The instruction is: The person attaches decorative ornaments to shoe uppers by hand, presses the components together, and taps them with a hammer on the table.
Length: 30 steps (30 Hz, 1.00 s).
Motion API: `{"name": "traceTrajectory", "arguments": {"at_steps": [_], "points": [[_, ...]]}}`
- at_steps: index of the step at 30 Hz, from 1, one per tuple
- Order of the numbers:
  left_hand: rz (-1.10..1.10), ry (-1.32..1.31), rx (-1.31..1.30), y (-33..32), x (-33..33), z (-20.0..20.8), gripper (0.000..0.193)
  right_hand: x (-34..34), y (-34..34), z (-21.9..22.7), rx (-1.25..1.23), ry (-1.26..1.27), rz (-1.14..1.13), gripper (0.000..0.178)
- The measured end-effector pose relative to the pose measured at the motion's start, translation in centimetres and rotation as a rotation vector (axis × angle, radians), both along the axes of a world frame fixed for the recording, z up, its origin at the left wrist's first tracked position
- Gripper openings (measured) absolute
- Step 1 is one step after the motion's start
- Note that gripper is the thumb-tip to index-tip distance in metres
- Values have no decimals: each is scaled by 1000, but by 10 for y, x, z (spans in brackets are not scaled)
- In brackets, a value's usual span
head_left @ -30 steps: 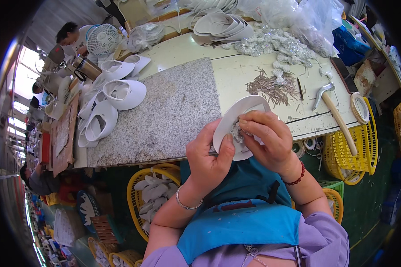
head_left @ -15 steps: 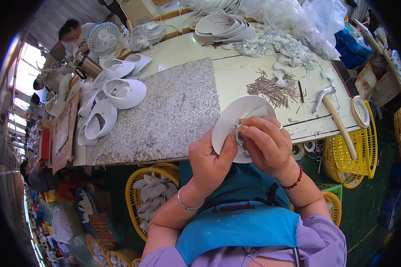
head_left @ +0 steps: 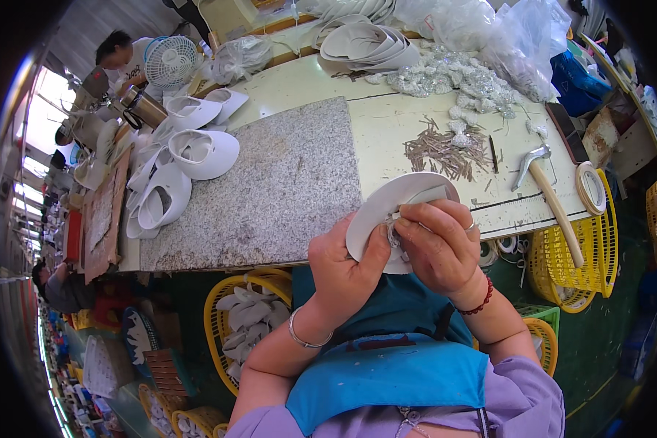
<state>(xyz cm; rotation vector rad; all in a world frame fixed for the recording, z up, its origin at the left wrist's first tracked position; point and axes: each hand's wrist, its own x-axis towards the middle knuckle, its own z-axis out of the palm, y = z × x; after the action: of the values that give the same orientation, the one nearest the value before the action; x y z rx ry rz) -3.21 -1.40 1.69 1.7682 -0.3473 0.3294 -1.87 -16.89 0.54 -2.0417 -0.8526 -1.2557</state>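
My left hand [head_left: 343,259] is closed round the left edge of a white cap visor [head_left: 372,208], its thumb on the inner side. The visor is held tilted in front of my apron, just off the table's front edge. Fingertips of my right hand [head_left: 445,248] are pinched together at the middle of the visor, on a small silvery sparkling piece [head_left: 390,235]. That piece is mostly covered by my fingers, so its full shape is hidden.
Finished-looking white visors [head_left: 203,155] lie left of a grey speckled slab [head_left: 263,182]. Brown strips [head_left: 445,150], sparkling silver-white pieces [head_left: 452,77], a hammer [head_left: 551,197] and a tape roll [head_left: 590,187] are to the right. A yellow basket [head_left: 210,310] with white pieces stands below.
Both hands and the visor have come slightly lower, toward me. The visor is tipped a little more, and my right fingers still pinch at its middle.
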Motion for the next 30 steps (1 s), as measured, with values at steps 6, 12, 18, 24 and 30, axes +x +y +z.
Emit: {"name": "traceTrajectory", "arguments": {"at_steps": [6,12,18,24,30], "points": [[-6,2,-53,-2,0,-1,16,-1,-1,0,0,29,0,32],[-39,19,-47,-2,2,-1,16,2,-2,0,60,84,62,30],[-53,39,-53,-2,3,4,12,3,-3,2,81,98,90,28],[-92,60,-16,1,6,2,17,5,-4,1,77,99,102,28],[-91,82,19,2,7,4,21,6,-4,3,69,130,126,29]]}}
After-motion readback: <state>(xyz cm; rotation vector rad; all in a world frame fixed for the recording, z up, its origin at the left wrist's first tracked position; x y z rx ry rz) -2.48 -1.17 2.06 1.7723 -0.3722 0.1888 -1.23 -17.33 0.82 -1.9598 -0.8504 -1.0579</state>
